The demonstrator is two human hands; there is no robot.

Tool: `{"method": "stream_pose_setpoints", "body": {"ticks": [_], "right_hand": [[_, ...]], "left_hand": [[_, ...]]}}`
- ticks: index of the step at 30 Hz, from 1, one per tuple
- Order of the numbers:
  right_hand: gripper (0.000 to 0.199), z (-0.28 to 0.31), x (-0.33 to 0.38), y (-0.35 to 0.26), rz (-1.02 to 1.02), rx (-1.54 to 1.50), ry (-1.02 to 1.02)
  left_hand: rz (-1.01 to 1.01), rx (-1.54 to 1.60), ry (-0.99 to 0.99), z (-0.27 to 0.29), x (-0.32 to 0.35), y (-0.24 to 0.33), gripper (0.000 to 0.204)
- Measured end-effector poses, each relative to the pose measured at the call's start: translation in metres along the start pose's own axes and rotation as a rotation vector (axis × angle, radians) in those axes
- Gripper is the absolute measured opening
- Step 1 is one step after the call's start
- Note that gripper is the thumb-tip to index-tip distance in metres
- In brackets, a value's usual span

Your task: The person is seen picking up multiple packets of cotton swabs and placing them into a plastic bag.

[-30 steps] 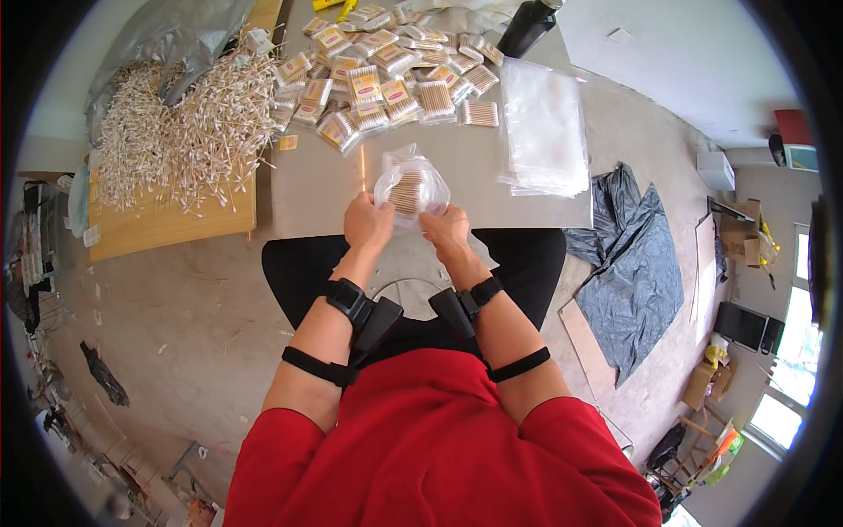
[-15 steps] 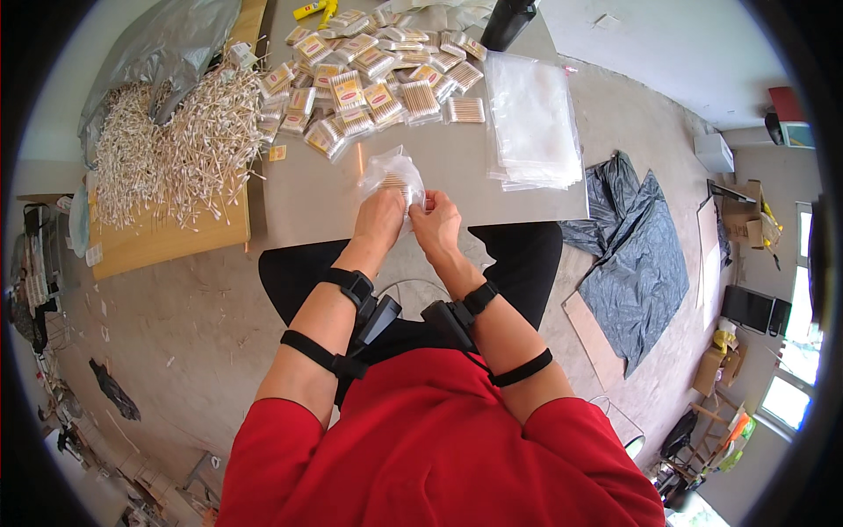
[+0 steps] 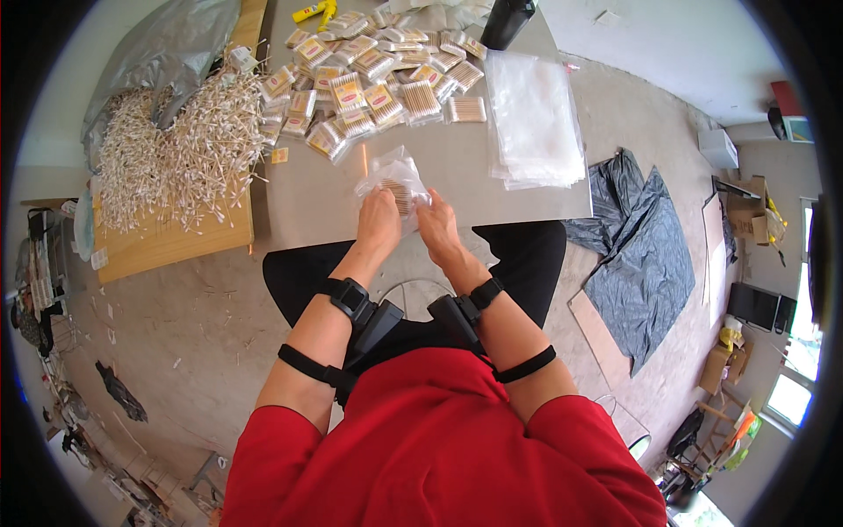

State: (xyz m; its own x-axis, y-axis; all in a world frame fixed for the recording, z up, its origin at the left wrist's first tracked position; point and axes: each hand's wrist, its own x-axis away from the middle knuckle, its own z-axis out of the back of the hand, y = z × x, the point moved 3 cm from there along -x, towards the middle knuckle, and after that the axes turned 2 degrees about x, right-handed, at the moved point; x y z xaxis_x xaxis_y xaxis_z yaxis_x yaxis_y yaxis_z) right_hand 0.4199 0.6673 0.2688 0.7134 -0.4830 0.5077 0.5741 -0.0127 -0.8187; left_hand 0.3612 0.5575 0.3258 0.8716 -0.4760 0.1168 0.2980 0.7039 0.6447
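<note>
Evidently, both hands were at work on one clear bag, held between them above the near part of the table, with a bundle of swabs showing through its film. The left hand was closed on the bag's lower left, fingers curled against the bundle; the right hand seemed to pinch film at the right edge, thumb and fingers close together, though the exact contact was partly hidden. The bag's crumpled upper part stood loose just beyond the fingertips.

The step in hand, as I judged it, was settling the bundle within the bag and gathering the slack film. Such a move called for the left hand to keep the swabs lined up while the right drew the film snug, without squeezing the bundle askew.

Beyond the grip lay a heap of filled packs, with a small card to its near left. Flat bags lay to the right of the grip, and loose swabs were piled well to its left.
</note>
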Motion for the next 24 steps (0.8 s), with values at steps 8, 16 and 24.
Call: {"method": "stream_pose_setpoints", "body": {"ticks": [8,16,24], "right_hand": [[0.057,0.005,0.009,-0.016,0.034,0.082,-0.064],[0.057,0.003,-0.017,-0.014,0.129,0.137,-0.041],[0.054,0.000,-0.014,-0.003,0.102,-0.004,-0.128]], "left_hand": [[0.047,0.275,0.063,0.005,0.007,-0.005,0.027],[-0.174,-0.110,0.057,-0.018,0.013,-0.023,0.039],[-0.109,-0.373,-0.109,-0.020,0.006,-0.017,0.030]]}}
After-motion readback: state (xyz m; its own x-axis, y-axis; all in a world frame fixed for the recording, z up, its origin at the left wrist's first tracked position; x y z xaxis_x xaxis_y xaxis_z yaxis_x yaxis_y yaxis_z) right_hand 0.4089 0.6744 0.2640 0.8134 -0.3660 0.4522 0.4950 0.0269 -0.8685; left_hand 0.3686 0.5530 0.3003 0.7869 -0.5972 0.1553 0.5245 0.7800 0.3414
